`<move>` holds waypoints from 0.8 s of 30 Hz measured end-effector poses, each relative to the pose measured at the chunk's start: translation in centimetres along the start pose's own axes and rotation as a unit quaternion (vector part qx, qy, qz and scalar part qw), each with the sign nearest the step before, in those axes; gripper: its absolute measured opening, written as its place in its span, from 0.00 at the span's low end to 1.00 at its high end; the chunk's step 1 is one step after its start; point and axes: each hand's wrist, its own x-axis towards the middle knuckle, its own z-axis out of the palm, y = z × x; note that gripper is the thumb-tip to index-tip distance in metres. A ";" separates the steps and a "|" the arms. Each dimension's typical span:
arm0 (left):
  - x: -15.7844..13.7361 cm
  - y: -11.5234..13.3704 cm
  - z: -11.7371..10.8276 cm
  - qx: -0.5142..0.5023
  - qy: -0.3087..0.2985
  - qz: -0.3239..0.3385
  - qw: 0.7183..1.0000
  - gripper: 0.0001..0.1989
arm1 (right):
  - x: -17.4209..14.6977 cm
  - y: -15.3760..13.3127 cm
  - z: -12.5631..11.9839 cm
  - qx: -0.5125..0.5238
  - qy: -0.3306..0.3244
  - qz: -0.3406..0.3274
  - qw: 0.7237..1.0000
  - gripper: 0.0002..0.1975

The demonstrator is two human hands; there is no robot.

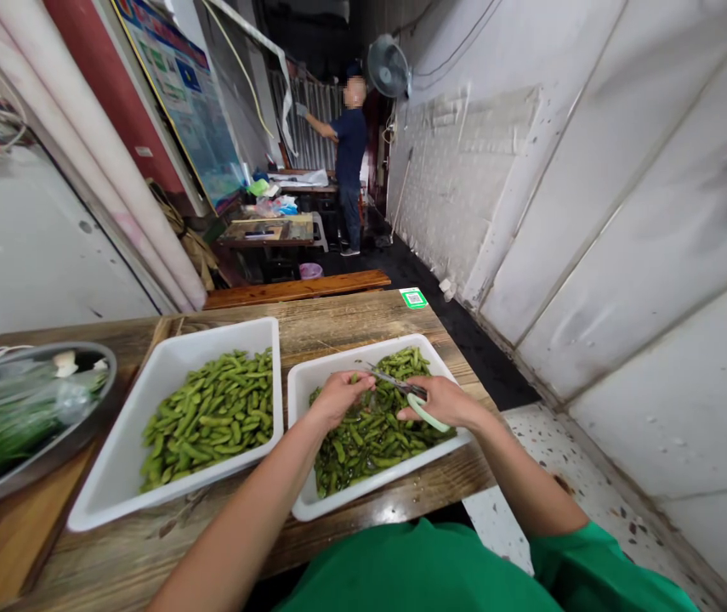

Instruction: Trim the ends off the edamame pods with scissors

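My right hand (438, 400) is closed around the pale green handles of a pair of scissors (425, 411), whose blades point left toward my other hand. With fingers pinched together, my left hand (342, 397) holds a green edamame pod (356, 378) close to the blade tips. Both hands are above a white plastic tub (313, 512) in which many edamame pods (363, 452) lie in water. To the left stands a second white tub (108, 503), holding a heap of edamame pods (216, 416) with no water visible.
A metal bowl (105, 399) with bagged green vegetables stands at the far left on a wooden board (25, 540). The wooden table (331, 319) carries a green QR-code card (412, 297). Beyond are a bench (299, 287), another table and a standing person (351, 153). A white wall runs along the right.
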 end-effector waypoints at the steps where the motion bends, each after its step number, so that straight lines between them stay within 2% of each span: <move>1: 0.0 -0.1 -0.1 0.006 0.008 0.003 1.000 0.18 | 0.2 0.1 0.0 0.001 -0.004 -0.006 1.000 0.26; 4: 0.0 0.0 -0.3 0.004 0.013 -0.004 1.000 0.17 | 0.7 0.6 0.4 0.017 -0.008 -0.009 1.000 0.26; 10: -0.3 0.9 -0.6 -0.107 -0.074 -0.091 0.987 0.15 | 0.4 1.2 1.3 0.056 -0.020 -0.037 0.998 0.22; 14: -0.2 0.7 -1.0 -0.118 -0.106 -0.151 0.976 0.16 | 0.2 1.2 1.2 0.053 -0.054 -0.049 0.996 0.21; 20: 0.0 0.2 -1.2 -0.081 -0.063 -0.208 0.973 0.17 | 0.3 1.6 1.3 0.037 -0.079 -0.043 0.995 0.20; 24: 0.0 0.7 -1.4 -0.124 -0.059 -0.213 0.967 0.16 | 0.6 2.0 1.5 0.038 -0.056 -0.027 0.997 0.19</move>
